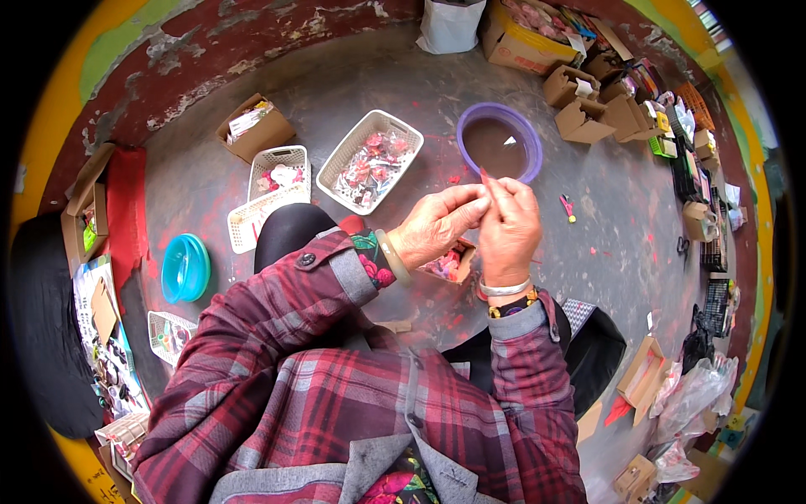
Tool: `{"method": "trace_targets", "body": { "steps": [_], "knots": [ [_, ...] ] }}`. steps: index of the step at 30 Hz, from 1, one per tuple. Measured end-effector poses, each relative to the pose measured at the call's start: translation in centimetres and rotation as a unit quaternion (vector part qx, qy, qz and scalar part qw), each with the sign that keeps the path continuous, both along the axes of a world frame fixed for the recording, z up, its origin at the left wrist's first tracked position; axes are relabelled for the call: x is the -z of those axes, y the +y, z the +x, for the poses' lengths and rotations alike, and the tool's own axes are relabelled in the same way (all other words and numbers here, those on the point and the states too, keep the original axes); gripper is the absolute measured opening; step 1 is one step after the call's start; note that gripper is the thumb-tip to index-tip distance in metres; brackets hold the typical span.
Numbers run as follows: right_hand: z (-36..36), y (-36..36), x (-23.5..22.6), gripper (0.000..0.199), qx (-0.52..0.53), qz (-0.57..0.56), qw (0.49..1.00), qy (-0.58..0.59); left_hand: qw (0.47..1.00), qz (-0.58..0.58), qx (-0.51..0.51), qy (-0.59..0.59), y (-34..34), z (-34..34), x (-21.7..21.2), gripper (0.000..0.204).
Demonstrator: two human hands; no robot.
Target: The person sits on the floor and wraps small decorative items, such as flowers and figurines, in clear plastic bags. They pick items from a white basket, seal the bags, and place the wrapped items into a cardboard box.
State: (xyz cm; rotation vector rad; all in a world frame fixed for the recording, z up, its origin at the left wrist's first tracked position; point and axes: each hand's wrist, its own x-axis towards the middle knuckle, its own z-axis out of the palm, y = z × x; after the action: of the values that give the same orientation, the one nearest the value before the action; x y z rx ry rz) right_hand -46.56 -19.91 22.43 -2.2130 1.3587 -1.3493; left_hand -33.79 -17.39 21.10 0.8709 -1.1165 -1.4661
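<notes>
Red, a thin strip (485, 178) is pinched between the fingertips of the left hand (438, 225) and right hand (509, 228), above a small cardboard box (449, 265).

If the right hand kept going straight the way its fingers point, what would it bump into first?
Probably the purple bowl. The right hand pinches a thin red piece with the left hand, fingers aimed up toward that bowl. Depth is hard to judge, though.
</notes>
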Motion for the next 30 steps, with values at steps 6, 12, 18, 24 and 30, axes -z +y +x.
{"method": "trace_targets", "body": {
  "steps": [6,12,18,24,30],
  "knots": [
    [1.1,0.7,-0.6,0.031,-0.067,-0.014,0.996,0.056,0.992,0.096,-0.018,0.085,-1.3,1.5,1.4,0.025],
    [-1.1,-0.5,-1.0,0.023,-0.16,0.238,0.925,-0.247,0.965,0.201,0.073,0.149,-1.3,3.2,-0.9,0.019],
    [1.3,0.3,0.5,0.026,-0.124,0.349,0.887,-0.277,0.934,0.183,0.113,0.285,-1.5,2.7,0.7,0.022],
    [1.0,0.3,1.4,0.048,-0.141,0.363,0.881,-0.268,0.949,0.188,0.106,0.229,-1.5,2.3,-0.7,0.009],
    [-0.7,-0.6,-0.9,0.071,-0.259,0.501,0.798,-0.213,0.985,0.133,0.106,-0.004,-1.9,3.9,0.1,0.013]
  ]
}}
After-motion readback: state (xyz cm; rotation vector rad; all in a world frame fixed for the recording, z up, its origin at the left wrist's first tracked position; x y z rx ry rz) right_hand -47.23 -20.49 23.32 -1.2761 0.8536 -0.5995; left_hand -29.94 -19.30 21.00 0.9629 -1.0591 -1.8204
